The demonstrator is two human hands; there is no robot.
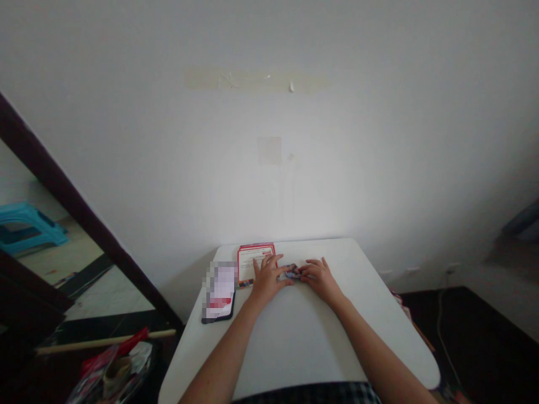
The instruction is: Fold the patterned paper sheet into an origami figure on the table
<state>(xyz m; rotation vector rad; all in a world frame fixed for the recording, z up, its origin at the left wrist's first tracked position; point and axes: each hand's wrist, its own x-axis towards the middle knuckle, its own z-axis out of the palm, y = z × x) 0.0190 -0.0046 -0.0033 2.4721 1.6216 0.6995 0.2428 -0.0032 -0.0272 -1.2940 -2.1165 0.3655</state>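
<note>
On table (295, 348), half-open hands (268, 279) (322, 280) against colourful piece (288, 272)

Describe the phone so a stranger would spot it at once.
Find the white table against the wall. Along its left edge, left of the left hand, lies the phone. Its dark rim and pale screen with a red patch set it apart from the red-bordered sheet beside it.

This looks like a room at home. Under the left hand (268, 276) and right hand (320, 278) is a small white table (295, 342), by a wall (337, 185) with pale yellow marks (252, 78). Far to their left are a blue stool (21, 212) and a full bin (156, 359); far to their right runs a wire (439, 320).
</note>
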